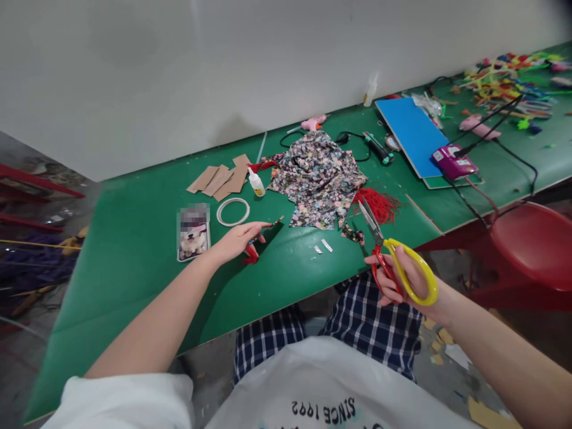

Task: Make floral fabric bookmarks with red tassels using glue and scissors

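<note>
My left hand (243, 237) is closed on a small strip of dark patterned fabric (276, 222), with a bit of red (251, 255) hanging under the fingers. Scissors with one yellow and one red handle (413, 271) are in my right hand (397, 277), blades slightly parted and pointing away over the table edge. Between and beyond the hands lies a crumpled floral cloth (319, 176). Red threads (379, 205) lie at its right side, behind the blades. A small floral scrap (353, 234) and two white slips (326, 245) rest in front of the cloth.
Left on the green table (134, 238) are a phone (194, 238), a tape ring (233, 212), cardboard pieces (218, 180) and a glue bottle (256, 183). Farther right are a cutter (378, 149), a blue board (413, 137), a purple power socket (453, 162) with cables and a red stool (536, 244).
</note>
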Demonstrator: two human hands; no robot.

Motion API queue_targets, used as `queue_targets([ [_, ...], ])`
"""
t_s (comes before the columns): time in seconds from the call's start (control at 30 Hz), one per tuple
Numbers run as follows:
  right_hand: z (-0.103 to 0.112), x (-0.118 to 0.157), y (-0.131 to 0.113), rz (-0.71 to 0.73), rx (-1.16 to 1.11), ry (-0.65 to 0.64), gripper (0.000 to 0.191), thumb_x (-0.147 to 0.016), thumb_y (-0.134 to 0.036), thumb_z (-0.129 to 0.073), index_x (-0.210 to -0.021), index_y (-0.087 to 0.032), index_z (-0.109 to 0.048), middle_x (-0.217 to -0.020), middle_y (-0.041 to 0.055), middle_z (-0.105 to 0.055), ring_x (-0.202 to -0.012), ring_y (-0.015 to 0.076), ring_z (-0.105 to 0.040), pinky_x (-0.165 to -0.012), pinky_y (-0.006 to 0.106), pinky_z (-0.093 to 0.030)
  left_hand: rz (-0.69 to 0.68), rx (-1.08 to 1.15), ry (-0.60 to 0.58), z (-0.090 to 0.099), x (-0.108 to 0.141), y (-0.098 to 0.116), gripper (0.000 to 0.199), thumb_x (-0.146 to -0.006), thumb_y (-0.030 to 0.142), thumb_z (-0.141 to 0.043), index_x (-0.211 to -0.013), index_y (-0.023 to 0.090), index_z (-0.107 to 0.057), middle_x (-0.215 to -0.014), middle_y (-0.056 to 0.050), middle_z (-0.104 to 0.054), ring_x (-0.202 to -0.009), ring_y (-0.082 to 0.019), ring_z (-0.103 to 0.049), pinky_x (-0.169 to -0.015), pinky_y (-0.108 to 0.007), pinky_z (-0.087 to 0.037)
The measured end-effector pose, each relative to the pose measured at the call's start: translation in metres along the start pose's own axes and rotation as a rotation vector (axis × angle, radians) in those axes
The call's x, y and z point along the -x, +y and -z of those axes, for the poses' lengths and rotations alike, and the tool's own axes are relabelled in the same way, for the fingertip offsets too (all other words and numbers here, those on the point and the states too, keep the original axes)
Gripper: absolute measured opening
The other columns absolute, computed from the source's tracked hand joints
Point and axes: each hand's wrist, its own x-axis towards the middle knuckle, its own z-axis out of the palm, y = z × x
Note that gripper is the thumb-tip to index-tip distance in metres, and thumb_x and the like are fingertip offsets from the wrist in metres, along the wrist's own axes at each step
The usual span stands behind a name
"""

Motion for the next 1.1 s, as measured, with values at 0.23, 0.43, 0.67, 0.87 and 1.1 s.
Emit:
queue_targets([
  [0.23, 0.006, -0.003, 0.006, 0.009, -0.008, 0.024, 0.057, -0.075, -0.071, -0.042, -0.099, -0.021, -0.056, -0.048, -0.0085, -0.041, -0.031, 0.0046, -0.035, -0.045, 0.031, -0.052, 0.163, 0.325, 0.046, -0.011, 0.006, 0.001, 0.07, -0.078, 0.067, -0.039, -0.132, 0.023, -0.041, -0.084, -0.003, -0.055, -0.053, -0.008, -0.049, -0.06, -0.031, -0.05],
  [0.43, 0.007, -0.003, 0.008, 0.003, -0.013, 0.025, 0.053, -0.077, -0.069, -0.042, -0.099, -0.022, -0.057, -0.049, -0.0084, -0.041, -0.031, 0.0042, -0.035, -0.048, 0.032, -0.053, 0.108, 0.295, -0.019, -0.018, 0.023, 0.01, 0.087, -0.068, 0.044, -0.069, -0.14, 0.022, -0.024, -0.067, 0.004, -0.053, -0.058, -0.009, -0.047, -0.058, -0.022, -0.038],
  [0.67, 0.005, -0.002, 0.006, -0.028, -0.03, 0.045, 0.053, -0.077, -0.069, -0.042, -0.096, -0.022, -0.056, -0.048, -0.0083, -0.041, -0.032, 0.0045, -0.035, -0.049, 0.032, -0.053, 0.029, 0.443, 0.073, -0.028, 0.038, 0.016, 0.081, -0.07, 0.032, -0.068, -0.139, 0.024, -0.027, -0.076, 0.004, -0.054, -0.074, -0.012, -0.055, -0.072, -0.026, -0.044],
  [0.87, 0.007, 0.001, 0.008, -0.016, -0.037, 0.046, 0.052, -0.078, -0.069, -0.041, -0.096, -0.023, -0.057, -0.049, -0.0079, -0.04, -0.034, 0.0041, -0.033, -0.05, 0.029, -0.051, 0.012, 0.531, 0.142, 0.012, 0.095, 0.013, 0.074, -0.071, 0.033, -0.068, -0.136, 0.032, -0.032, -0.081, 0.003, -0.055, -0.049, -0.006, -0.052, -0.058, -0.027, -0.049],
  [1.1, 0.004, -0.002, 0.008, -0.024, -0.031, 0.047, 0.049, -0.079, -0.067, -0.04, -0.095, -0.024, -0.057, -0.048, -0.0079, -0.037, -0.036, 0.0044, -0.032, -0.05, 0.027, -0.05, 0.173, 0.355, 0.091, 0.027, 0.102, -0.016, 0.062, -0.078, 0.039, -0.062, -0.134, 0.033, -0.036, -0.078, 0.003, -0.052, -0.039, -0.002, -0.04, -0.04, -0.019, -0.037],
])
